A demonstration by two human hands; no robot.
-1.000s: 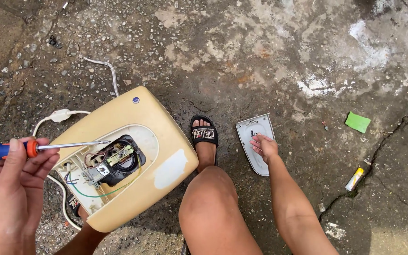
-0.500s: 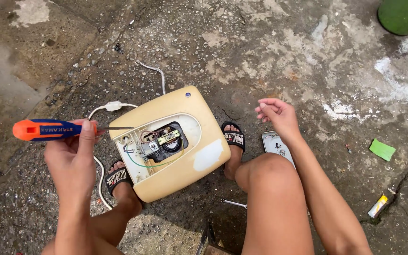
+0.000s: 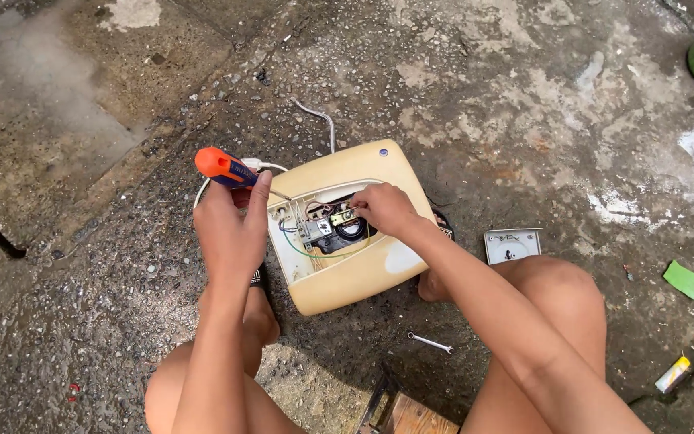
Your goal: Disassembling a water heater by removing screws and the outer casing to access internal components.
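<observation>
A cream water heater [image 3: 363,265] lies opened on wet concrete [image 3: 106,112] between the person's feet. The left hand [image 3: 230,233] grips an orange-and-blue screwdriver [image 3: 226,169]; right hand [image 3: 383,209] fingertips pinch a brass part [image 3: 342,217] inside, near a small wrench [image 3: 431,343].

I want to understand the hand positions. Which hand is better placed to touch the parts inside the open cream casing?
Probably the right hand: its fingertips already rest on the parts inside the open cream casing. The left hand is beside the casing, occupied holding the orange-and-blue screwdriver.
</observation>
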